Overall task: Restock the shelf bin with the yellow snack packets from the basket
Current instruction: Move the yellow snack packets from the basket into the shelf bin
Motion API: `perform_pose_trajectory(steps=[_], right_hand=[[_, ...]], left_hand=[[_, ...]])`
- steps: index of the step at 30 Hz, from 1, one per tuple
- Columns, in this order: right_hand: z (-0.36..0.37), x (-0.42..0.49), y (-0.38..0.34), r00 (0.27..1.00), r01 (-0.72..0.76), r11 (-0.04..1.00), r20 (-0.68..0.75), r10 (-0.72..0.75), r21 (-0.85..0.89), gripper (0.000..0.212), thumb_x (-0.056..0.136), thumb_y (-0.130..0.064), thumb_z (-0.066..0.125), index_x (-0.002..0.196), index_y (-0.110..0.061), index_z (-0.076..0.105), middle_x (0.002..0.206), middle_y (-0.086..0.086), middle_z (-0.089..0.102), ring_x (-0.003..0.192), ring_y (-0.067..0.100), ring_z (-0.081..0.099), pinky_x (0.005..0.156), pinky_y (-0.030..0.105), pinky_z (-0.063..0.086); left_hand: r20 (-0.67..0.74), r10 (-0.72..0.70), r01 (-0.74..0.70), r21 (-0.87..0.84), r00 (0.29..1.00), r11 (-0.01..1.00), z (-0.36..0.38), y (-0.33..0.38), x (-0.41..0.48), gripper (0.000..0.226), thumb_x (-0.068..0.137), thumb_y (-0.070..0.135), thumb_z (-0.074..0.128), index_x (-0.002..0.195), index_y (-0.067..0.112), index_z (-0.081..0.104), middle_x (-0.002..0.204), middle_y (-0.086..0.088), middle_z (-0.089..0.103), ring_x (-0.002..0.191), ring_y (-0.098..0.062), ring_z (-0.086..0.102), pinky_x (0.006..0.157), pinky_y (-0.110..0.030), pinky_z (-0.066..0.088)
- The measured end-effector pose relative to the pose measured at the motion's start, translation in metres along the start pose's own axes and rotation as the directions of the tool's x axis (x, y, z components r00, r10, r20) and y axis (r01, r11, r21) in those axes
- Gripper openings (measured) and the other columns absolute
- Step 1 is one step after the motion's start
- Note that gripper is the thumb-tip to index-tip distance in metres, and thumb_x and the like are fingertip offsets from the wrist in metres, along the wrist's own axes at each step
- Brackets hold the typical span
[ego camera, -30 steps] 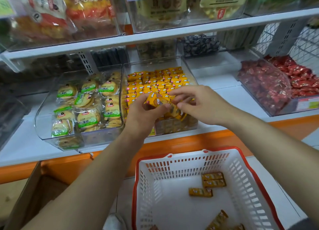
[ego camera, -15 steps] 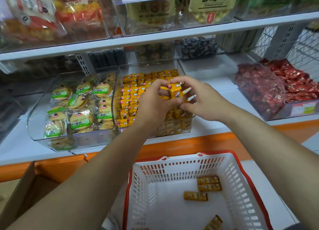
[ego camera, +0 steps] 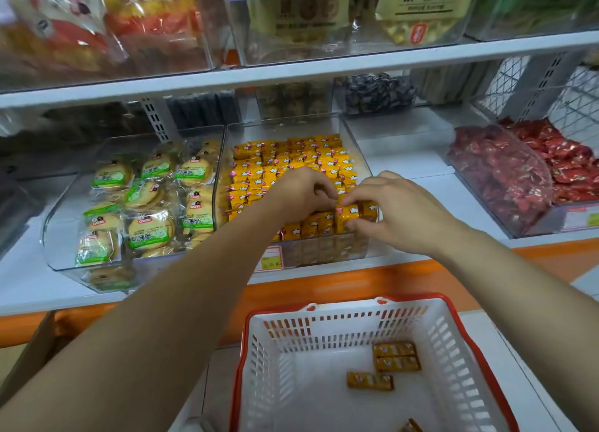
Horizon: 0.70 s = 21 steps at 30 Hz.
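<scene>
The right hand [ego camera: 398, 211] is over the near right corner of the clear shelf bin [ego camera: 358, 149]. Its thumb and curled fingers [ego camera: 351, 201] pinch one yellow snack packet [ego camera: 348, 217], the thumb on the packet's near side and the fingers on its top. The packet stands upright in the front row, touching the packets to its left.

The left hand [ego camera: 301, 195] comes in from the left over the same bin. Its fingers are curled down and their tips meet the right hand's fingertips at the top of that packet. Whether they grip it or only touch it cannot be told, since the knuckles hide the tips.

The bin holds rows of yellow packets [ego camera: 291, 159] from its far wall to its near wall. They are too many and too blurred to count.

The white basket [ego camera: 324, 316] with a red rim sits near, below the shelf edge. Four loose packets lie on its floor: two [ego camera: 395, 356] side by side and touching, one [ego camera: 370, 380] just beside them to the near left, and one [ego camera: 411, 426] cut off by the frame's bottom edge.

Two other clear bins flank the yellow one: a biscuit bin [ego camera: 146, 198] on the left, a bin of red sweets [ego camera: 502, 175] well apart on the right.
</scene>
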State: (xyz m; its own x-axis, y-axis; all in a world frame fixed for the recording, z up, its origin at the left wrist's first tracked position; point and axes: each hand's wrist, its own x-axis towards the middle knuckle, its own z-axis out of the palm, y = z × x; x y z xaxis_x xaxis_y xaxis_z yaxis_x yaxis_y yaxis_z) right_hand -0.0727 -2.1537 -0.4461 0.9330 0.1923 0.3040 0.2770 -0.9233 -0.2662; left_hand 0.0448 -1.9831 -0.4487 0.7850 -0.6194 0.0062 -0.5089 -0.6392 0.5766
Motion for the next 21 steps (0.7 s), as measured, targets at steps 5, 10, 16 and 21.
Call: perform_pose_trajectory(steps=[5,10,16,21], right_hand=[[0.008,-0.011,-0.002,0.997,0.021,0.996,-0.076,-0.027,-0.083,0.028,0.089,-0.04,0.069,0.115,-0.029,0.073,0.111,-0.01,0.069,0.102,0.019,0.056,0.085,0.035,0.049],[0.024,-0.012,-0.011,0.995,0.042,0.968,-0.079,-0.063,-0.246,0.021,0.085,-0.035,0.074,0.104,-0.026,0.078,0.11,-0.003,0.066,0.099,0.027,0.057,0.081,0.042,0.049],[0.015,-0.023,-0.007,0.994,0.024,0.961,-0.096,-0.053,-0.276,0.034,0.089,-0.035,0.06,0.12,-0.026,0.07,0.125,-0.002,0.064,0.107,0.024,0.06,0.088,0.041,0.047],[0.011,-0.041,-0.007,0.999,-0.022,0.978,-0.035,0.015,-0.208,0.048,0.086,-0.027,0.059,0.134,-0.019,0.06,0.128,-0.002,0.06,0.107,0.026,0.058,0.086,0.043,0.054]], left_hand=[[-0.011,0.01,-0.01,-0.009,1.0,1.0,0.008,-0.009,0.009,0.024,0.089,0.018,0.076,0.071,0.032,0.069,0.075,0.018,0.065,0.075,0.001,0.06,0.068,-0.024,0.051],[-0.098,0.06,-0.078,-0.194,0.993,0.978,0.014,-0.016,0.002,0.011,0.094,0.02,0.072,0.083,0.024,0.071,0.08,0.013,0.064,0.075,-0.002,0.058,0.068,-0.024,0.049],[-0.055,0.089,-0.097,-0.182,0.995,0.978,0.004,-0.012,0.001,0.006,0.091,0.02,0.073,0.086,0.023,0.075,0.081,0.013,0.069,0.071,0.002,0.062,0.061,-0.016,0.05],[-0.046,0.083,-0.088,-0.133,0.995,0.987,0.007,0.014,0.02,0.009,0.094,0.022,0.069,0.093,0.023,0.078,0.093,0.006,0.074,0.09,-0.013,0.068,0.073,-0.029,0.057]])
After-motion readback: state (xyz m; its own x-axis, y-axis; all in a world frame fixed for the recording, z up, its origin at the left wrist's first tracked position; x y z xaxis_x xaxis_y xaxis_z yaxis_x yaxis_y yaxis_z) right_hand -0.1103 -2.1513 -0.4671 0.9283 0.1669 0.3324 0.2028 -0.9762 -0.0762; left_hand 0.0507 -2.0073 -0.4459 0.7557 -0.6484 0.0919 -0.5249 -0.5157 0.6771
